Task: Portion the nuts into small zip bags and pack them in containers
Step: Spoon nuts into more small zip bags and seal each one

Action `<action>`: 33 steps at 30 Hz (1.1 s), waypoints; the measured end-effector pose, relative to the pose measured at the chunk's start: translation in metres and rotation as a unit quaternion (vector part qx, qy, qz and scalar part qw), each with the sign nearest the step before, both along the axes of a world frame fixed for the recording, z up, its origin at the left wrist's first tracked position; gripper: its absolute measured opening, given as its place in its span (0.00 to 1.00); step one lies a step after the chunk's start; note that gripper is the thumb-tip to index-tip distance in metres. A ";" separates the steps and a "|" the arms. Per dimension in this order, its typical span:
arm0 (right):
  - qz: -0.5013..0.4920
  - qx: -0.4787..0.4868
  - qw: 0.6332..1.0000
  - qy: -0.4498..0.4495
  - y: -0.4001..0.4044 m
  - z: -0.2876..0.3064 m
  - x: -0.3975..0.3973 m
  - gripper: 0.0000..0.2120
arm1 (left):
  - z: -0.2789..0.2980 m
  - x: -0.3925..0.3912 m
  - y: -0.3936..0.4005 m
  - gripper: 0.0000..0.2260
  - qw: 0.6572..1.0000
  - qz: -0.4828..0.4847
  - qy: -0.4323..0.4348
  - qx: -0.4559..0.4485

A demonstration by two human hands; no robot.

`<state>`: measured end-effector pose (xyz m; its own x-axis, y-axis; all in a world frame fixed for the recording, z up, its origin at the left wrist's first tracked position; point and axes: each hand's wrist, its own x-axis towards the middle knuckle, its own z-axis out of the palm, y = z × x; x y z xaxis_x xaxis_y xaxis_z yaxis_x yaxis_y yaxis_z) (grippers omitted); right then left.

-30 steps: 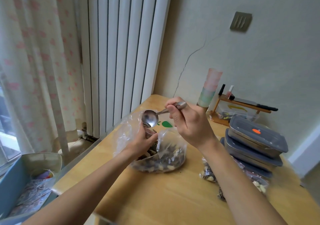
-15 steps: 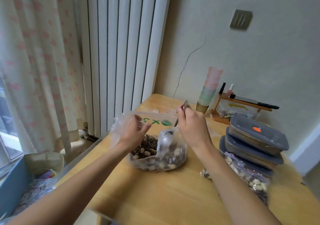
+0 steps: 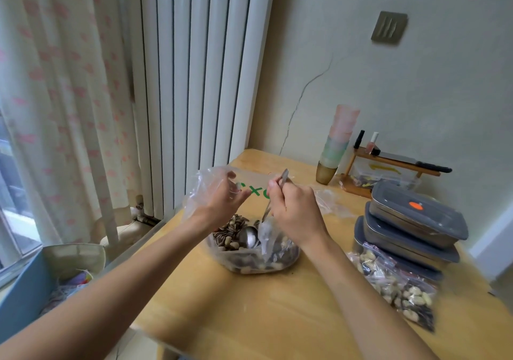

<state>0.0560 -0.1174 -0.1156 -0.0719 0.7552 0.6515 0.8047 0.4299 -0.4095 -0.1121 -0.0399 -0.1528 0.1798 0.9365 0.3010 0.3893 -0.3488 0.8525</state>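
A large clear plastic bag (image 3: 249, 259) of mixed nuts and sunflower seeds sits open on the wooden table (image 3: 277, 309). My right hand (image 3: 297, 209) grips the handle of a metal spoon (image 3: 248, 236), and the spoon's bowl is down among the nuts. At the bag's raised left rim, my left hand (image 3: 219, 201) has its curled fingers on the clear plastic. Whether it also holds a small zip bag is unclear. Filled small zip bags (image 3: 397, 290) lie at the right, in front of a stack of grey lidded containers (image 3: 416, 221).
Stacked plastic cups (image 3: 337, 143) and a wooden rack (image 3: 388, 162) with a knife and small bottles stand by the back wall. A white radiator (image 3: 200, 82) and a curtain (image 3: 61, 96) are to the left. A box of clutter (image 3: 63, 282) sits below the table's left edge.
My right hand has lowered the spoon from above the bag's mouth down into the nuts. My left hand has shifted up to the bag's left rim.
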 end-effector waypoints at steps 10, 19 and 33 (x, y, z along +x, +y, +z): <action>-0.051 -0.281 0.891 0.354 0.005 -0.019 0.012 0.17 | -0.011 -0.012 -0.004 0.20 0.998 0.009 0.053 0.016; -0.152 -0.236 0.874 0.397 0.004 -0.012 0.046 0.19 | -0.006 -0.009 -0.008 0.18 1.000 -0.008 0.027 0.012; -0.222 -0.196 0.862 0.411 0.003 -0.004 0.081 0.21 | 0.005 -0.013 -0.014 0.11 0.966 0.051 0.217 0.128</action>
<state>0.1368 -0.1146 -0.1197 0.6452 0.7632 0.0339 0.2235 -0.1462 -0.9637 -0.1253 -0.0542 -0.1479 0.2519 0.8610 0.4418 0.7347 -0.4672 0.4918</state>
